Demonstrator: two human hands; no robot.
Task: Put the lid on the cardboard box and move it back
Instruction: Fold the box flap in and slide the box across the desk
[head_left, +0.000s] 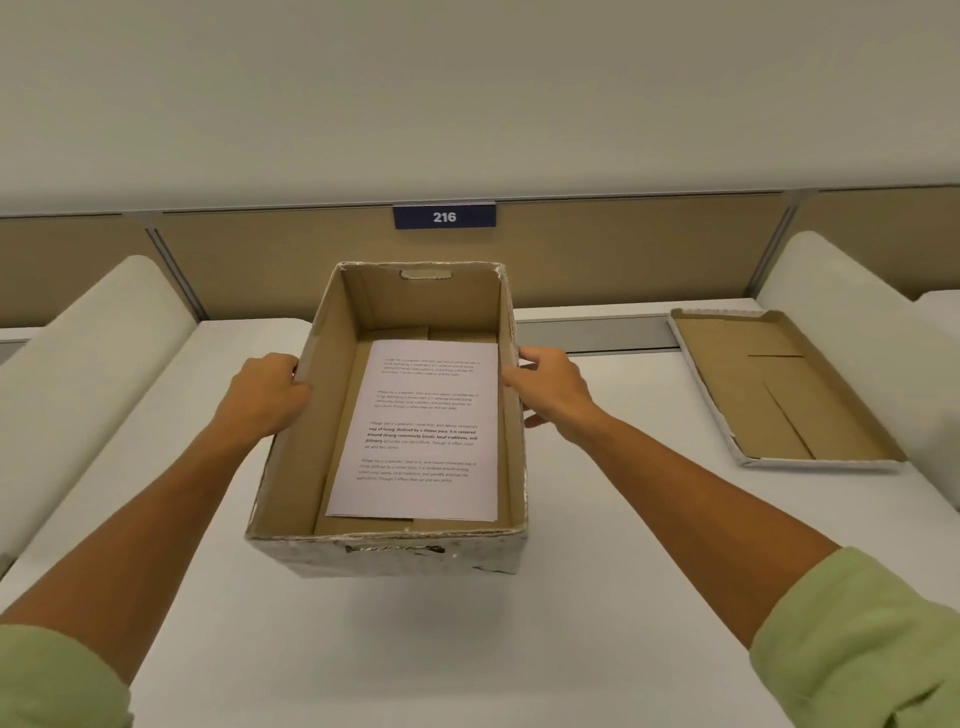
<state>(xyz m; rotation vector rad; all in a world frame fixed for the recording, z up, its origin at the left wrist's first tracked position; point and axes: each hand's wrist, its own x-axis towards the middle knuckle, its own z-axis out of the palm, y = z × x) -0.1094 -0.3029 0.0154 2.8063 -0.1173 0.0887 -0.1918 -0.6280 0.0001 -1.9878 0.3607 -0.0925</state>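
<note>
An open cardboard box (337, 431) stands in the middle of the white desk, with a printed sheet of paper (423, 431) lying flat on its bottom. My left hand (270, 392) grips the box's left wall at the rim. My right hand (553, 387) grips the right wall, thumb over the rim. The box's lid (779, 384) lies upside down on the desk to the right, well apart from the box and from both hands.
White desk (405, 649) with curved white side dividers at left (88, 374) and right (852, 322). A beige partition (623, 249) with a blue "216" sign (444, 216) runs behind the box. A grey cable slot (592, 335) lies at the desk's back edge.
</note>
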